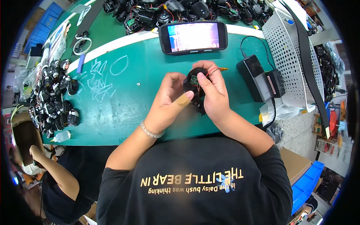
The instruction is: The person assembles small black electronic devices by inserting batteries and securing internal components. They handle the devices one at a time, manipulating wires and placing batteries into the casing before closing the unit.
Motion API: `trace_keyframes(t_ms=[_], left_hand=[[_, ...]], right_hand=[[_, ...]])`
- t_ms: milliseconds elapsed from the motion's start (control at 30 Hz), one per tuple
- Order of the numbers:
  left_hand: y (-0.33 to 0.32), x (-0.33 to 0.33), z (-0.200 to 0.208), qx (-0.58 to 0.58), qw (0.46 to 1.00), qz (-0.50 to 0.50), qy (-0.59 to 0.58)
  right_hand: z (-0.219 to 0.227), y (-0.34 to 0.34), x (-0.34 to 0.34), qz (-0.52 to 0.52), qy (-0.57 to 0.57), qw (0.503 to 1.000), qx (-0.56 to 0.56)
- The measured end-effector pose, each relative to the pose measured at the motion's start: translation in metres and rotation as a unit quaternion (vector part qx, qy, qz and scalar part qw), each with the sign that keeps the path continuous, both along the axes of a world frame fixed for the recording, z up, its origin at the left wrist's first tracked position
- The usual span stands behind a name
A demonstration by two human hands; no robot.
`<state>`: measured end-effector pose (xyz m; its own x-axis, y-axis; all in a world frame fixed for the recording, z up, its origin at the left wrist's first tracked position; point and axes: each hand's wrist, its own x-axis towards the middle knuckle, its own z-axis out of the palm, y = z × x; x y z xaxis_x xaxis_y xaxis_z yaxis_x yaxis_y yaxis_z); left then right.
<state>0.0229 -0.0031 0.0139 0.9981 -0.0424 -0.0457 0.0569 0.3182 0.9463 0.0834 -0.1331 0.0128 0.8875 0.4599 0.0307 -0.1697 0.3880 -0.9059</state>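
Both my hands are closed on a black plastic housing (pixel 191 71) with a small green circuit board and thin wires inside, held above the green table in front of me. My left hand (pixel 168 98) grips its left edge; the thumb, wrapped in a tan bandage (pixel 182 99), presses near the lower rim. My right hand (pixel 214 92) holds the right side, thumb tip at the circuit board. A red wire (pixel 213 69) with a yellowish end sticks out past the right fingers. More black material hangs below the housing, partly hidden by my hands.
Beyond my hands a phone (pixel 193 37) leans with its screen lit. Heaps of black wired parts (pixel 176 11) lie at the back, and black pieces (pixel 54 97) at left. A black power device (pixel 255 77) and white perforated basket (pixel 292 56) stand right. Another person's arm (pixel 56 170) is at lower left.
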Motion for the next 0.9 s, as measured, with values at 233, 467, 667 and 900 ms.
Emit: trace_keyframes(t_ms=[233, 467, 667, 900], left_hand=[[-0.001, 0.005, -0.014, -0.062, 0.995, 0.018, 0.074], [0.000, 0.005, -0.016, -0.080, 0.992, 0.084, 0.048], [0.003, 0.004, -0.016, -0.118, 0.986, 0.102, 0.058], [0.002, 0.005, -0.015, -0.114, 0.985, 0.126, 0.042]], right_hand=[[-0.002, -0.001, 0.003, 0.108, 0.008, 0.991, -0.081], [-0.013, 0.002, 0.008, 0.077, 0.017, 0.997, -0.006], [-0.012, 0.001, 0.012, 0.100, -0.049, 0.993, -0.047], [-0.017, 0.009, 0.007, 0.087, -0.070, 0.991, -0.073]])
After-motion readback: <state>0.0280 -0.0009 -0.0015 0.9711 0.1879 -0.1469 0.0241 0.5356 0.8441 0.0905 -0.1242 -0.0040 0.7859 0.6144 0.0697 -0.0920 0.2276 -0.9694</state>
